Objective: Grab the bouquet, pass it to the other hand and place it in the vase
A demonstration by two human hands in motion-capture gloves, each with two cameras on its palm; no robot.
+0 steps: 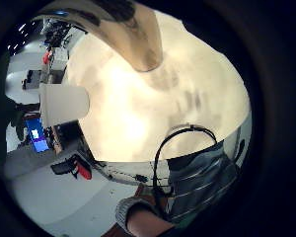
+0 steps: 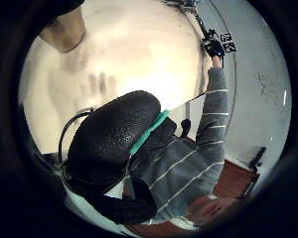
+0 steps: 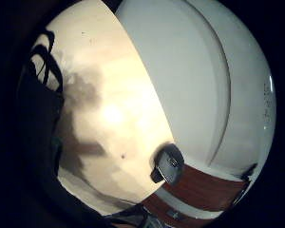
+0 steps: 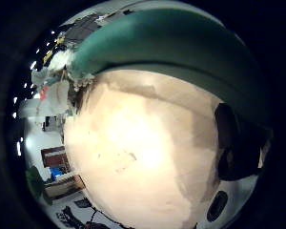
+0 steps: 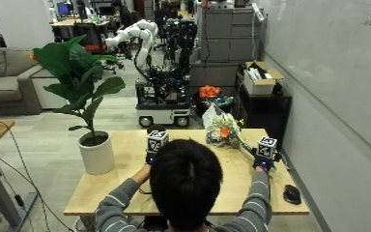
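One bouquet (image 5: 222, 130), stems gripped in the right hand (image 5: 263, 161), is raised tilted over the table (image 5: 118, 191) on the person's right. Left hand (image 5: 152, 157) hovers mid-table, fingers unclear, cannot tell its state. Judgement: bring the stems across to it before letting go; vase not identifiable, only a white plant pot (image 5: 98, 153) at the left edge.

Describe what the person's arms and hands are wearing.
Both hands wear black gloves: the left hand and the right hand. The arms are in a grey knit sweater with thin pale stripes and ribbed cuffs, seen close in the left thumb side palm view.
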